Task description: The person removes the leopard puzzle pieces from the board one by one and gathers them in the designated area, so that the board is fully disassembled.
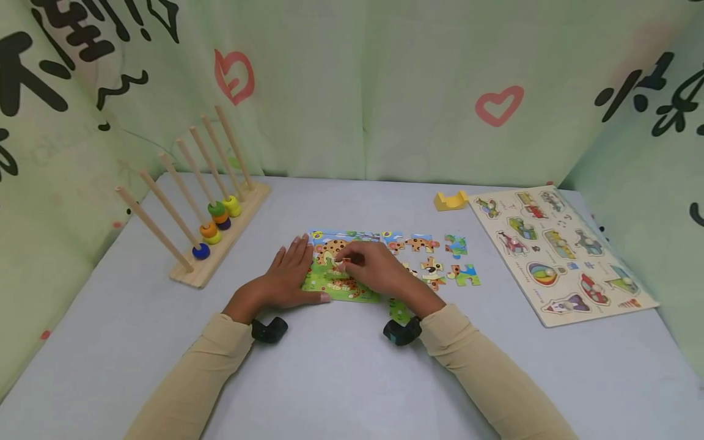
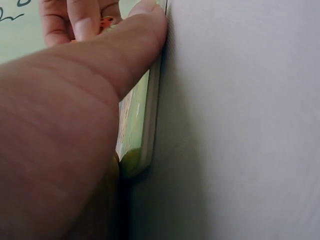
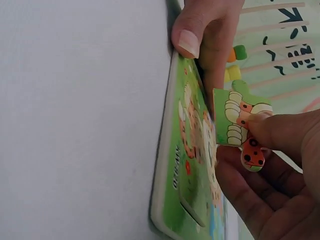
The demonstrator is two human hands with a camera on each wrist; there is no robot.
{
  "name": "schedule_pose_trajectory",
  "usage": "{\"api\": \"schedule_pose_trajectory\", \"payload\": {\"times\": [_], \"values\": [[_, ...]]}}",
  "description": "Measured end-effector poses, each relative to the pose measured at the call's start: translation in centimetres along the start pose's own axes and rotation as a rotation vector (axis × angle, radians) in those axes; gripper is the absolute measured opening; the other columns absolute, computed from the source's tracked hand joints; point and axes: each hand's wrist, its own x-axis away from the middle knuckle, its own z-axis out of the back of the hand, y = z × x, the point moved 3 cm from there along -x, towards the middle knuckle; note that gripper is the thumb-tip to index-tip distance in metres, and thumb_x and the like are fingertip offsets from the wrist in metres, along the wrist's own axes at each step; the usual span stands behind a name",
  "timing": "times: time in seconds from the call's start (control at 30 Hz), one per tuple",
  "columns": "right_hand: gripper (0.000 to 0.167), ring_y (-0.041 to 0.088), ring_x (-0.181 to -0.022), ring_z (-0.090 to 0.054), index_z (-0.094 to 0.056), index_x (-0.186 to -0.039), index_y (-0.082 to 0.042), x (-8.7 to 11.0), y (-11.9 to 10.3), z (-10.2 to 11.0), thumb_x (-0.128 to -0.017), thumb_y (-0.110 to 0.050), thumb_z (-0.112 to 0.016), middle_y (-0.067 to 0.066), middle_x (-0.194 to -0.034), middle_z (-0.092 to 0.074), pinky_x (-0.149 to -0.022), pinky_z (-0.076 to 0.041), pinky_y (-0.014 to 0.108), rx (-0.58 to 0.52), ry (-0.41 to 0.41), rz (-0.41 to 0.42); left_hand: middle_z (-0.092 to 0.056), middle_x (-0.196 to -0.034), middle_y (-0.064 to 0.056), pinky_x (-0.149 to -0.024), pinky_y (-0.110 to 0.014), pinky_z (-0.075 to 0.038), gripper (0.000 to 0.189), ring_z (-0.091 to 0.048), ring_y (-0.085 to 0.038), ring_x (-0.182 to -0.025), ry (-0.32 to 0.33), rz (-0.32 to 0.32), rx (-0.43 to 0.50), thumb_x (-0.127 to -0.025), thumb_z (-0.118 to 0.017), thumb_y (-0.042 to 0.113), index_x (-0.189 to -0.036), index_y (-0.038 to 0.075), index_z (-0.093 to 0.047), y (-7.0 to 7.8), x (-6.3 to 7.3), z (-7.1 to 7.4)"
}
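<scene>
My left hand [image 1: 283, 281] lies with straight fingers on the left side of a jigsaw puzzle board [image 1: 360, 296], its thumb along the near edge. The board carries a spotted cartoon animal on green grass. Over its middle, my right hand [image 1: 379, 269] pinches a puzzle piece [image 3: 230, 117] between thumb and fingers. The piece is green with cream paws and an orange spotted part, and stands tilted above the board in the right wrist view. The left wrist view shows the left thumb [image 2: 135, 40] at the board's edge.
Several loose puzzle pieces [image 1: 422, 243] lie right of the board, one green piece [image 1: 398, 310] partly behind the right wrist. A wooden peg stand [image 1: 199, 275] with coloured beads is at left. A yellow block [image 1: 451, 201] and a large picture board [image 1: 522, 269] are at right.
</scene>
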Motion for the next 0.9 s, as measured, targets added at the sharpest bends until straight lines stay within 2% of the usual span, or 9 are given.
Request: {"api": "schedule_pose_trajectory", "payload": {"times": [0.13,0.33,0.57,0.77,0.9], "values": [[0.014,0.011,-0.088,-0.062,-0.070,-0.108,-0.012,0.4,0.3,0.6,-0.095,-0.015,-0.066,-0.003,-0.102,-0.067,-0.079,-0.050,0.032,-0.036,0.031,-0.006,0.018,-0.159,-0.015,-0.113,-0.051,0.007,0.114,0.018,-0.027,-0.145,0.006,-0.009,0.005,-0.085,-0.060,0.065,-0.153,-0.003,0.002,0.0,0.1,0.0],[0.022,0.014,-0.094,-0.063,-0.068,-0.117,-0.012,1.3,1.0,1.9,-0.095,-0.015,-0.066,0.002,-0.112,-0.067,-0.082,-0.050,0.034,-0.059,0.046,-0.016,0.018,-0.159,-0.014,-0.113,-0.051,0.008,0.113,0.019,-0.028,-0.145,-0.001,-0.001,0.004,-0.085,-0.059,0.065,-0.153,-0.001,0.003,0.2,0.2,0.2],[0.021,0.015,-0.084,-0.063,-0.070,-0.115,-0.010,3.3,2.4,3.9,-0.095,-0.011,-0.065,0.007,-0.111,-0.068,-0.076,-0.050,0.036,-0.031,0.068,-0.032,0.017,-0.159,-0.014,-0.113,-0.050,0.008,0.112,0.018,-0.028,-0.145,-0.003,0.008,0.010,-0.086,-0.060,0.063,-0.154,-0.001,0.002,0.4,0.6,0.4],[0.022,0.020,-0.097,-0.065,-0.070,-0.114,-0.005,4.9,3.6,5.4,-0.093,-0.009,-0.067,0.009,-0.113,-0.067,-0.086,-0.050,0.038,-0.032,0.092,-0.033,0.017,-0.160,-0.014,-0.113,-0.050,0.007,0.112,0.018,-0.029,-0.145,-0.007,0.020,0.011,-0.086,-0.059,0.063,-0.154,-0.001,0.002,0.5,0.6,0.3],[0.023,0.020,-0.100,-0.063,-0.071,-0.115,-0.005,6.1,4.1,6.3,-0.093,-0.009,-0.067,0.008,-0.114,-0.067,-0.085,-0.050,0.036,-0.011,0.102,-0.061,0.017,-0.160,-0.014,-0.113,-0.050,0.007,0.112,0.017,-0.029,-0.145,0.000,0.023,0.008,-0.086,-0.059,0.064,-0.154,-0.001,0.002,0.4,0.5,0.2]]}}
